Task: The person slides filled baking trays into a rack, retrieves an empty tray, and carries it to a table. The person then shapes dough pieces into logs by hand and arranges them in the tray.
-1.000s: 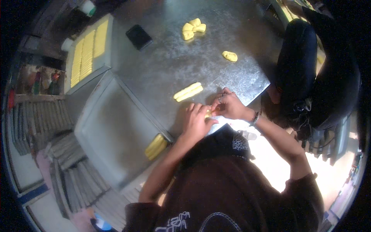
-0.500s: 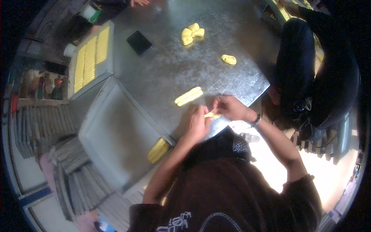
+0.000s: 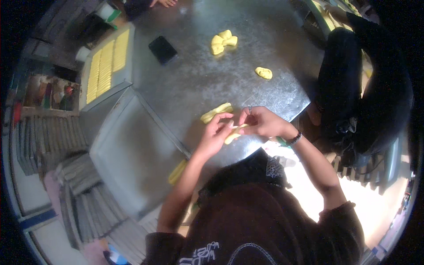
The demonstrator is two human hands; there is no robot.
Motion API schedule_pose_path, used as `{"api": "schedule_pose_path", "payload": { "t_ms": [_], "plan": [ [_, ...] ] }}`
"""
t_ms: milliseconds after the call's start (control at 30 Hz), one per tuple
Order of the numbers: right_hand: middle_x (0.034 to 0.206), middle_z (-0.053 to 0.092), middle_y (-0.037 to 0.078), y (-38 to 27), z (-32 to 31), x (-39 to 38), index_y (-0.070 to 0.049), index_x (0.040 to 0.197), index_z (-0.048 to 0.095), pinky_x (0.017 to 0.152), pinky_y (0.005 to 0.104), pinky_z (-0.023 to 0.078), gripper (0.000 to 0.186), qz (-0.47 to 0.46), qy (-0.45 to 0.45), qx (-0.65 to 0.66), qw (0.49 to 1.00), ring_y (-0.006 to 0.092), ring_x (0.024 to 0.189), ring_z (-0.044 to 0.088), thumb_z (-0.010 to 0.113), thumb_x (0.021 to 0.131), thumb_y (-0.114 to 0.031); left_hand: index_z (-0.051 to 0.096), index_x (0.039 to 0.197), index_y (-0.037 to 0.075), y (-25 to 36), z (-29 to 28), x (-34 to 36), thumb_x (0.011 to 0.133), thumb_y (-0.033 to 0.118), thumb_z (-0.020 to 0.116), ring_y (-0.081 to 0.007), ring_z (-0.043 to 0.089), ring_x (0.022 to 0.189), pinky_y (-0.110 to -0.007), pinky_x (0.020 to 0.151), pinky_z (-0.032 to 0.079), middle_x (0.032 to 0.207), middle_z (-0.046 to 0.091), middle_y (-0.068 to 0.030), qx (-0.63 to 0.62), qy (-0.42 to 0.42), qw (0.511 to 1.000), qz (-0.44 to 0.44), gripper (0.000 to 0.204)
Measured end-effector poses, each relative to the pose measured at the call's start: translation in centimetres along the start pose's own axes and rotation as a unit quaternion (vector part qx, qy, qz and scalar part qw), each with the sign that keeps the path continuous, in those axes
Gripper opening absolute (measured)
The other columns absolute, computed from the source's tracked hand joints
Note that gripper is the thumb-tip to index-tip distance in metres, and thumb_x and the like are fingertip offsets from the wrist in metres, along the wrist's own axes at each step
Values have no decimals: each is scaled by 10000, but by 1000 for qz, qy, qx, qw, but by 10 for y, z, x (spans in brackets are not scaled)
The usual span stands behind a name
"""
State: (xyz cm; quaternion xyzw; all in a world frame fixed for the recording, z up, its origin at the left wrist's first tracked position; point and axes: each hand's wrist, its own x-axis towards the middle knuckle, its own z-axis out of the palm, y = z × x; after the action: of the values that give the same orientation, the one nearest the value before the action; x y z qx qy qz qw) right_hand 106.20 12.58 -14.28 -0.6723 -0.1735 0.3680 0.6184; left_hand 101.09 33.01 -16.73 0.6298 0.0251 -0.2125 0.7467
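A short strip of yellow dough (image 3: 232,138) is pinched in the fingers of my right hand (image 3: 266,123), close to the table's near edge. Beside it is my left hand (image 3: 213,138), its thumb at the strip and its fingers curved but apart. Just beyond my left fingers, a pair of yellow dough rolls (image 3: 216,112) lies on the metal table (image 3: 190,84), partly covered by that hand. Farther off sit a small flattened dough lump (image 3: 263,73) and a cluster of dough pieces (image 3: 224,41).
Left of the table, a grey tray (image 3: 128,154) holds yellow dough (image 3: 177,172) in its near corner. Behind it, another tray (image 3: 128,75) carries rows of yellow strips. A black flat object (image 3: 162,50) lies on the table. Co-workers' hands (image 3: 164,2) and dark clothing (image 3: 340,84) show.
My left fingers have spread and shifted a little left, off the dough strip. The strip now tilts down to the left in my right hand. The whole view has shifted slightly.
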Motion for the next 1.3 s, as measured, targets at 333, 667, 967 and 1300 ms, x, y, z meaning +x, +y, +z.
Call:
{"api": "schedule_pose_path", "payload": {
  "t_ms": [333,667,967,1300],
  "plan": [
    [849,652,44,-25,3,13,-24,842,589,729,256,501,119,63,-25,125,990,124,820,610,692,824,-81,456,1237,50,22,-18,-2,799,53,713,-90,618,779,-220,654,462,875,681,-69,26,-29,999,22,508],
    [859,592,19,-11,1,17,-28,916,559,754,250,472,221,10,-9,54,998,113,806,570,712,761,11,472,1249,49,22,-18,-7,773,2,696,-118,610,875,-257,776,471,939,672,-90,60,-54,996,33,528],
    [902,629,22,-30,17,26,-1,1014,624,759,218,462,171,39,-22,48,998,88,831,574,638,844,-9,631,1070,21,23,-40,-18,822,58,684,-109,611,868,-244,767,487,954,668,-52,61,-7,997,51,257],
    [866,627,27,-51,43,44,5,984,628,726,225,450,187,42,-1,-13,999,91,785,560,687,825,-74,691,930,29,28,-68,-34,787,109,724,-88,612,720,-249,647,483,802,688,-42,130,46,990,38,167]
  ]
}}
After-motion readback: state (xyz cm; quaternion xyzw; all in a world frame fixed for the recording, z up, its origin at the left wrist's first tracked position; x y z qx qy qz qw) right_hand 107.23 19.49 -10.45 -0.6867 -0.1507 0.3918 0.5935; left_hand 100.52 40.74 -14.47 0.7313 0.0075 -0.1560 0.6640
